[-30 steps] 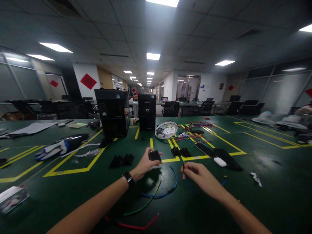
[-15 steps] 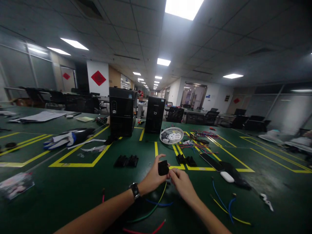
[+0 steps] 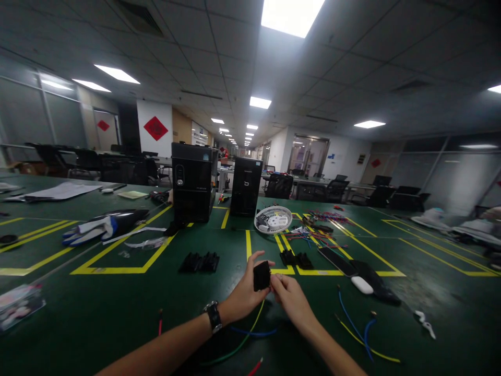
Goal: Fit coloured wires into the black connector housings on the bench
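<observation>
- Left hand (image 3: 243, 295) clamps the black block (image 3: 261, 276), nearer the wearer than the white basket (image 3: 280, 211).
- Right hand (image 3: 293, 300), also nearer than the basket, meets the block's edge; its hold cannot be told.

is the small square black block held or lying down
Held: the left hand grips the block, with the right hand just beside it.

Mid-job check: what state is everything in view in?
Left hand, holding the black block.
Black block, gripped by the left hand.
Right hand, fingertips at the block's edge; grip hidden.
Wristwatch, strapped on.
Yellow wire at right, lying loose.
White basket, open side up, partly filled.
Two black towers, standing upright.
Nearest ceiling light, lit.
</observation>
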A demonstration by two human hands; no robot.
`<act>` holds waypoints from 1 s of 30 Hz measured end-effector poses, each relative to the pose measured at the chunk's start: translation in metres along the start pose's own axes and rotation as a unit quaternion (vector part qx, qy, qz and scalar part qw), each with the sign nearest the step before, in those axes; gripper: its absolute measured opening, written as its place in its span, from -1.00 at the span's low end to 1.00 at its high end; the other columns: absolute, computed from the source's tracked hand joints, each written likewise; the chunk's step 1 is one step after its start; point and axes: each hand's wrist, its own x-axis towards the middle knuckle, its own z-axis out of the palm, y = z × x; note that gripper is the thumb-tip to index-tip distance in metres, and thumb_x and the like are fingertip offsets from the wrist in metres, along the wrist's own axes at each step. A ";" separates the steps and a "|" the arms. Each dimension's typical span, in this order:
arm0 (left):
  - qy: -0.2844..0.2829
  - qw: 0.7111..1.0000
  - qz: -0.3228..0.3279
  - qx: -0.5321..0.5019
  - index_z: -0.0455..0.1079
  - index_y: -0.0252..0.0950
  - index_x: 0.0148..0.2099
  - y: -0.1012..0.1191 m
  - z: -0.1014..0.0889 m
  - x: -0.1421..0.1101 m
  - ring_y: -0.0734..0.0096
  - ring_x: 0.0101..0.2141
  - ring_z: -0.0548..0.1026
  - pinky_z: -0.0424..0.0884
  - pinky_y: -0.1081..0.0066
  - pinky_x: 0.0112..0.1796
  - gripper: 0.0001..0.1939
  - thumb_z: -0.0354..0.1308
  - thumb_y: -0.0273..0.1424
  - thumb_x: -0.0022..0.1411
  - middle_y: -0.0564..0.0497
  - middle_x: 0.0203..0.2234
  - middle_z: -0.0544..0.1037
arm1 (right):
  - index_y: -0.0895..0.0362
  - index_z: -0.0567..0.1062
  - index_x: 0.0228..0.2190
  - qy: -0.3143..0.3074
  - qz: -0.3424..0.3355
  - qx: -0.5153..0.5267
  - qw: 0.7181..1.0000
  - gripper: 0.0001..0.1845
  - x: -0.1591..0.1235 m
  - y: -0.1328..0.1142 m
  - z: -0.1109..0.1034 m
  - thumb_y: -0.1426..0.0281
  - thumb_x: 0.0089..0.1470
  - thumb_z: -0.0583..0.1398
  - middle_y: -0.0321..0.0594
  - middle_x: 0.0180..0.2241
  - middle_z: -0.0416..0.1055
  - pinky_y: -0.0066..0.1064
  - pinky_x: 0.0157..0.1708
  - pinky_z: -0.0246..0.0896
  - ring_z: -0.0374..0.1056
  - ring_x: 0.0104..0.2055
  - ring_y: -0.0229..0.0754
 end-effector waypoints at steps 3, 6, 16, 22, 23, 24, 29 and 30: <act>0.000 1.000 0.010 0.015 -0.16 -0.13 0.29 0.000 0.000 -0.002 0.23 0.07 0.36 0.21 0.15 0.13 -0.24 0.17 -0.52 0.18 -0.17 0.12 0.28 | 0.12 0.27 -0.59 -0.009 0.006 0.008 1.000 -0.55 0.000 0.000 -0.001 0.07 0.16 0.01 -0.43 -0.69 0.08 -0.50 -0.60 -0.12 0.01 -0.63 -0.33; 0.001 0.997 0.037 0.066 -0.09 -0.16 0.28 -0.003 -0.002 -0.003 0.23 0.11 0.32 0.16 0.16 0.16 -0.30 0.13 -0.55 0.18 -0.17 0.13 0.28 | 0.12 0.27 -0.59 -0.038 0.030 0.019 0.999 -0.52 -0.001 -0.001 -0.003 0.03 0.15 0.02 -0.44 -0.70 0.08 -0.50 -0.63 -0.16 -0.02 -0.65 -0.35; -0.027 0.989 0.048 0.137 0.07 -0.17 0.25 0.003 -0.001 -0.010 0.22 0.10 0.31 0.16 0.20 0.16 -0.37 0.09 -0.56 0.17 -0.12 0.11 0.31 | 0.11 0.25 -0.62 -0.084 0.093 0.066 0.990 -0.47 -0.003 -0.005 -0.011 -0.07 0.08 0.04 -0.51 -0.78 -0.01 -0.50 -0.68 -0.30 -0.16 -0.74 -0.40; 0.068 0.996 -0.045 -0.040 -0.03 -0.19 0.24 0.008 0.004 0.003 0.38 -0.28 0.49 0.41 0.31 -0.15 -0.49 0.00 -0.26 0.31 -0.08 -0.14 0.47 | 0.13 0.32 -0.57 -0.094 0.070 0.091 0.989 -0.45 -0.002 -0.004 -0.003 -0.09 0.10 0.02 -0.49 -0.76 0.05 -0.52 -0.67 -0.25 -0.12 -0.72 -0.40; 0.090 0.993 -0.055 -0.057 -0.01 -0.19 0.22 0.008 0.005 0.005 0.40 -0.32 0.49 0.41 0.34 -0.21 -0.52 -0.03 -0.21 0.32 -0.05 -0.20 0.48 | 0.14 0.34 -0.55 -0.099 0.062 0.095 0.989 -0.44 -0.003 -0.004 -0.001 -0.09 0.11 0.01 -0.49 -0.75 0.06 -0.51 -0.67 -0.24 -0.12 -0.72 -0.40; 0.111 0.990 -0.061 -0.063 0.02 -0.19 0.19 0.008 0.004 0.007 0.41 -0.36 0.48 0.41 0.37 -0.26 -0.54 -0.04 -0.17 0.32 -0.03 -0.26 0.49 | 0.14 0.36 -0.54 -0.104 0.053 0.095 0.989 -0.44 -0.004 -0.005 0.000 -0.08 0.12 0.00 -0.48 -0.74 0.06 -0.51 -0.66 -0.23 -0.11 -0.72 -0.39; 0.165 0.984 -0.059 -0.029 0.11 -0.18 0.02 0.008 0.005 0.004 0.46 -0.47 0.43 0.36 0.46 -0.38 -0.68 -0.05 -0.16 0.30 0.07 -0.43 0.46 | 0.17 0.42 -0.55 -0.117 0.037 0.014 0.992 -0.55 -0.012 -0.031 -0.005 0.13 0.17 0.02 -0.43 -0.70 0.12 -0.49 -0.62 -0.16 -0.03 -0.67 -0.35; 0.165 0.984 -0.060 -0.036 0.09 -0.17 0.00 0.010 0.007 0.004 0.47 -0.49 0.43 0.36 0.47 -0.41 -0.71 -0.06 -0.17 0.31 0.08 -0.45 0.46 | 0.17 0.44 -0.56 -0.118 0.029 -0.013 0.993 -0.58 -0.014 -0.039 -0.008 0.18 0.17 0.03 -0.42 -0.70 0.13 -0.49 -0.61 -0.14 -0.01 -0.66 -0.34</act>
